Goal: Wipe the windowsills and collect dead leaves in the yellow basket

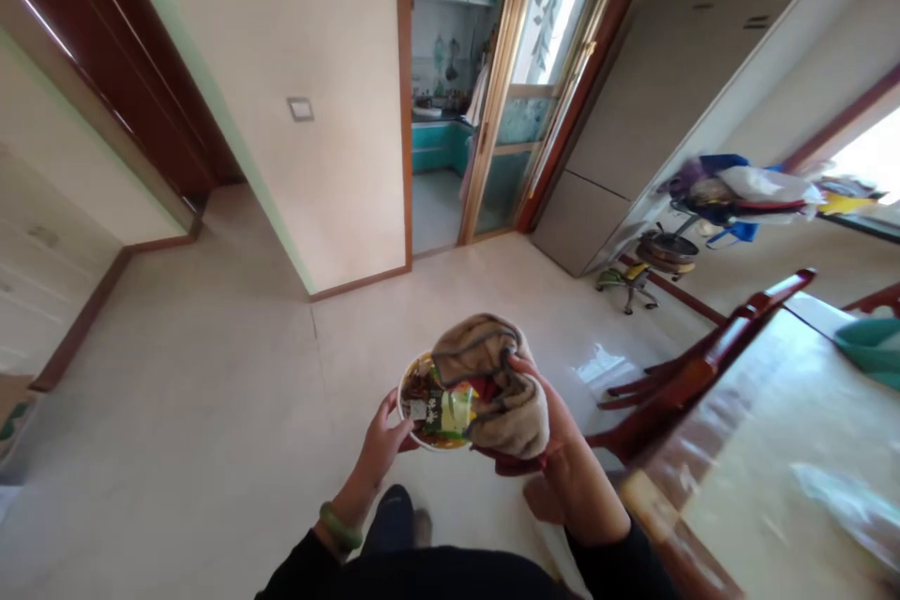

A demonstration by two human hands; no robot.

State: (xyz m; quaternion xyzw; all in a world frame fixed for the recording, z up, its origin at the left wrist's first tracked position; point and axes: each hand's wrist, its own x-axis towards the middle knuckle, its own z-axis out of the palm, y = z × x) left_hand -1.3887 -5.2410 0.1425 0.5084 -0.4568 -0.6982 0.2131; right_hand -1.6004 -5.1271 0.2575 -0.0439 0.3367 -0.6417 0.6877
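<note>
I stand on a pale tiled floor and hold a round white bowl (414,412) in front of me. It is filled with food scraps and crumpled wrappers (442,408). My left hand (383,441) grips the bowl's left rim; a green bangle (339,528) sits on that wrist. My right hand (541,427) supports the bowl's right side and also clasps a beige cloth (496,384) that drapes over part of the bowl.
A wooden dining table (773,450) and a red-brown chair (696,366) stand close on my right. Ahead is an open doorway (440,159) into a teal kitchen, with a sliding glass door (534,84) beside it. A cluttered stand (731,192) is at far right.
</note>
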